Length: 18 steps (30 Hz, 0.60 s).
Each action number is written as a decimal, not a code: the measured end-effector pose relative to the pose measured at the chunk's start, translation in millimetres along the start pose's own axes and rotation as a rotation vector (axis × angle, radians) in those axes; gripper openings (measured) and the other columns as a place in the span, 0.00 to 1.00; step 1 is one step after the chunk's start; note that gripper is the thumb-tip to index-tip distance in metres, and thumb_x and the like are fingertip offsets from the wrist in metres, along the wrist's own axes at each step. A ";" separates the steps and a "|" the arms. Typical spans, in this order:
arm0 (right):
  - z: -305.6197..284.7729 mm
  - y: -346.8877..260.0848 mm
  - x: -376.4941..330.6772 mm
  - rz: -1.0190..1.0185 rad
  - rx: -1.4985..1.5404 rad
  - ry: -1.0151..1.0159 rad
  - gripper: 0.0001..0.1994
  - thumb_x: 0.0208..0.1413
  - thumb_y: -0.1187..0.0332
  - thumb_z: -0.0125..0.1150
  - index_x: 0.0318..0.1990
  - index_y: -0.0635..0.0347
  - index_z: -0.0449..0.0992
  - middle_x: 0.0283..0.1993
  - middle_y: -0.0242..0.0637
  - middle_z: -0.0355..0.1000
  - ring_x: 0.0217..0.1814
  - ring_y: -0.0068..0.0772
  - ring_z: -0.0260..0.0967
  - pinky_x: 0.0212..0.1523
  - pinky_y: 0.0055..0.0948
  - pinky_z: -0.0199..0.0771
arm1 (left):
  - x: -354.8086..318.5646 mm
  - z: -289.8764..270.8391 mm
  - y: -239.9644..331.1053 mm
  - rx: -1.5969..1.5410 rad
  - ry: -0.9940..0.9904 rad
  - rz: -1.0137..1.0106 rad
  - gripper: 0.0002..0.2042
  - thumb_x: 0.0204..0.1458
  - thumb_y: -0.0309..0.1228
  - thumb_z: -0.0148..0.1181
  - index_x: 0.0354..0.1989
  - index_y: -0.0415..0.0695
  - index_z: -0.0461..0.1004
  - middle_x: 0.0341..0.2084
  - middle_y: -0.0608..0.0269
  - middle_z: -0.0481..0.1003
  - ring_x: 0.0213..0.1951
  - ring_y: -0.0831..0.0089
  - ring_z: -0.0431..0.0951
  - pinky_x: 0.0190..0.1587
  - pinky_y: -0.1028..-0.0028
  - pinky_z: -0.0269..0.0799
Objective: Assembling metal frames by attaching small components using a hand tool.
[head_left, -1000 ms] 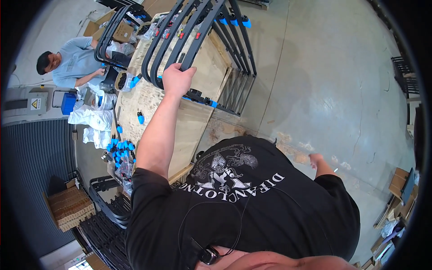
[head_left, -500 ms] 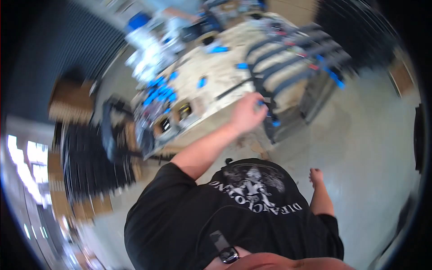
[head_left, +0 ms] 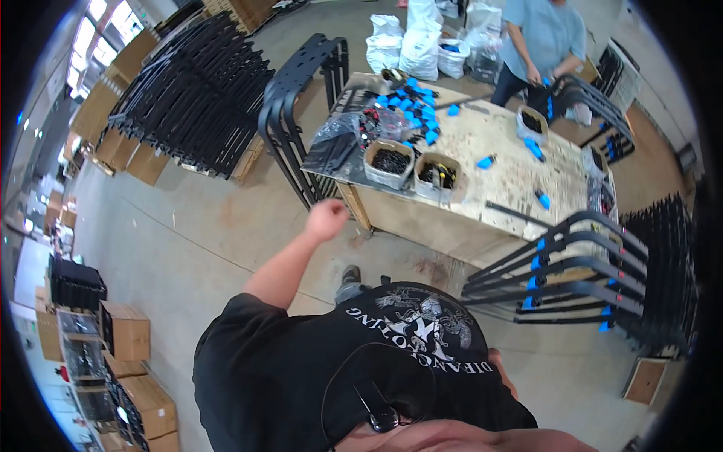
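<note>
My left hand (head_left: 327, 220) is in the air off the near left corner of the workbench, its fingers curled closed; whether anything is inside them is hidden. Closest to it are black bent tube frames (head_left: 285, 120) standing at the bench's left end. My right hand is out of sight, with only a bit of the right forearm (head_left: 503, 371) showing beside my shirt. On the wooden workbench (head_left: 497, 200) lie a heap of blue-and-black pieces (head_left: 413, 105), a tub of small black parts (head_left: 390, 160) and a tub with black and yellow items (head_left: 438, 175).
More bent black tubes with blue pieces (head_left: 565, 264) lean at the bench's right end. A stack of black frames (head_left: 196, 94) stands far left. Across the bench, another person (head_left: 544, 38) handles tubes. White sacks (head_left: 420, 41) stand behind; cardboard boxes (head_left: 126, 331) sit at left.
My view has swung left. My left hand has moved away from the bent tubes at the bench's right end to the bench's left corner. The right hand has gone out of sight.
</note>
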State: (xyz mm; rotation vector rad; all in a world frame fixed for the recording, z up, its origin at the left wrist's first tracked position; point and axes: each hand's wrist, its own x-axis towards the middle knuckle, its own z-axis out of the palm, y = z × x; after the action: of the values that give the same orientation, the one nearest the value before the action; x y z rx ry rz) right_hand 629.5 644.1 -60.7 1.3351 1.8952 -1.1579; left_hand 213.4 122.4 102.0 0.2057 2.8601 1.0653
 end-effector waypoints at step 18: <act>218.0 -290.2 -81.9 -0.509 -0.272 0.100 0.19 0.57 0.53 0.63 0.40 0.61 0.84 0.41 0.43 0.82 0.43 0.37 0.81 0.46 0.35 0.79 | 429.1 -247.5 -153.1 -0.726 0.175 -0.366 0.36 0.51 0.57 0.67 0.53 0.31 0.78 0.48 0.49 0.81 0.49 0.63 0.80 0.54 0.65 0.72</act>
State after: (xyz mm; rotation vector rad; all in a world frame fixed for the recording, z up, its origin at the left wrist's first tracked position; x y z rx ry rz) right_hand 379.1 375.2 -2.2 0.7977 2.4507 -1.0184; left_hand -255.9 -85.5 175.3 -0.4551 2.2834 1.9750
